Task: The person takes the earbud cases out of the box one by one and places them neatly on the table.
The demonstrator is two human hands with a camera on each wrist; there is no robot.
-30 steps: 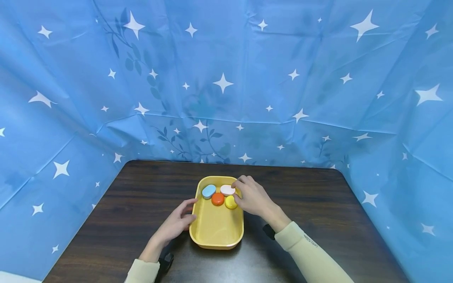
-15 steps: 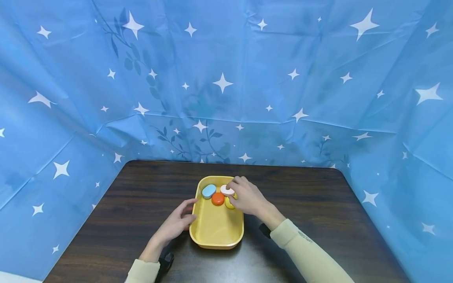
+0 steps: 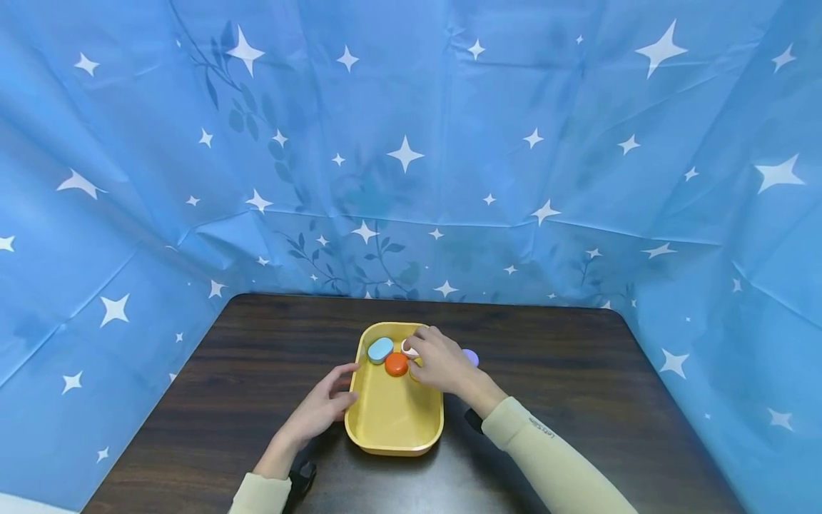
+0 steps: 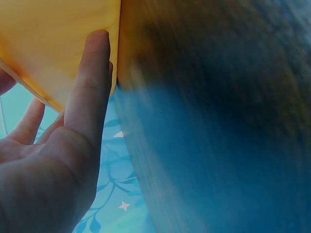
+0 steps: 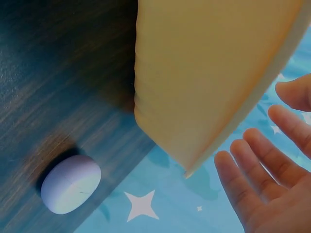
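Observation:
A yellow rectangular tray [image 3: 393,417] sits on the table; a smooth light-blue oval piece [image 3: 380,350] and a round red-orange piece [image 3: 396,365] lie near its far end. My right hand [image 3: 443,363] reaches over the tray's right rim, mostly covering a white oval piece [image 3: 409,348] and a yellow round one [image 3: 414,371]. In the right wrist view its fingers [image 5: 257,170] are spread from the thumb, with nothing seen between them. My left hand [image 3: 316,408] rests along the tray's left side, thumb and fingers apart, fingertips at the wall.
A purple oval piece [image 5: 71,184] with a faint seam lies on the dark wood table [image 3: 565,400], right of the tray and behind my right hand in the head view. A blue star-printed cloth [image 3: 411,178] hangs behind the table.
My right hand has moved left and slightly toward me over the tray, covering more of the white and yellow pieces. The purple piece now shows behind it. My left hand stays put.

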